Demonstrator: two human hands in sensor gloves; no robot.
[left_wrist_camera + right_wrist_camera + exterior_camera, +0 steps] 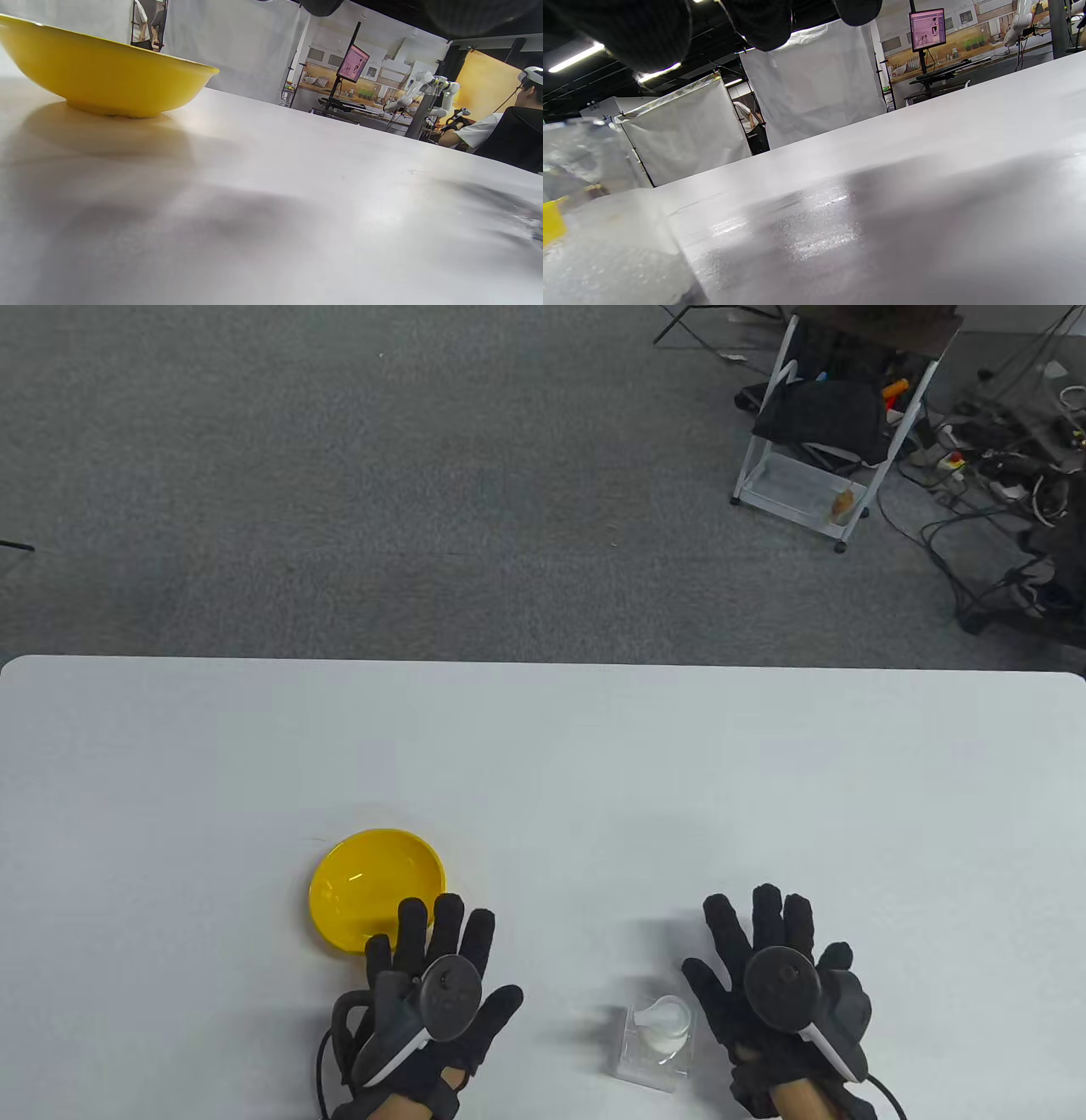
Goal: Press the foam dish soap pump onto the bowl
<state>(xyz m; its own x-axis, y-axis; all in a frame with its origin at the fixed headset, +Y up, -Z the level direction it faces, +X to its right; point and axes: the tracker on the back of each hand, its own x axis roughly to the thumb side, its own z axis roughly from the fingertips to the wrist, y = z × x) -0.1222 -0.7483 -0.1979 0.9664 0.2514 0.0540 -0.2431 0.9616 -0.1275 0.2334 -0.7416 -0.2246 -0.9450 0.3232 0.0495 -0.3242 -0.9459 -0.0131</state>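
Resting palm-down on the tabletop (pixel 543 746), both hands have fingers spread and hold nothing. Left hand (pixel 433 993): yellow bowl (pixel 376 889) sits just beyond its fingertips, slightly to the left; whether they touch the rim, cannot tell. Right hand (pixel 776 984): clear foam soap bottle with white pump (pixel 660 1033) stands upright just beside its thumb side, untouched.

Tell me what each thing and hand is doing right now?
Round yellow plastic bowl: upright on the table, no foam visible.
Clear foam soap bottle with white pump: upright, untouched, between the hands.
Left hand: fingers spread, holding nothing.
Right hand: fingers spread, holding nothing.
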